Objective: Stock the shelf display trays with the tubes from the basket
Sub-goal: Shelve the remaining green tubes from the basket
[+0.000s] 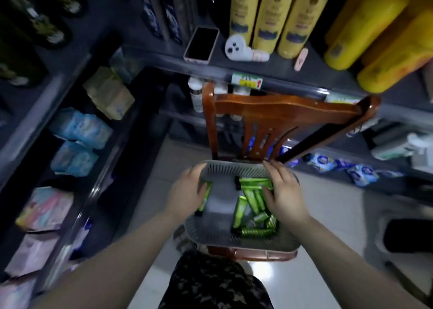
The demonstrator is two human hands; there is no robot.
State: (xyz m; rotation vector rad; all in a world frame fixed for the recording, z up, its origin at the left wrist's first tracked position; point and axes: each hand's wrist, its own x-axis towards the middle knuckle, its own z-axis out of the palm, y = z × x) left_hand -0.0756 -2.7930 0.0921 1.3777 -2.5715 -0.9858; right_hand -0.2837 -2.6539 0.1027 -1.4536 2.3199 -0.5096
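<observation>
A grey plastic basket (236,238) sits on the seat of a brown wooden chair (281,111). Several green tubes with black caps (251,202) lie in its right half. My left hand (187,191) is at the basket's left wall, its fingers around one green tube (205,199) that stands along that wall. My right hand (284,192) reaches into the right side, fingers spread over the pile of tubes; whether it grips one is hidden by the hand.
Dark shelves surround the chair: packets (79,130) in the left shelf, a phone (201,44) and yellow bottles (267,15) on the shelf ahead, blue packs (360,175) low on the right. White tiled floor (328,217) lies around the chair.
</observation>
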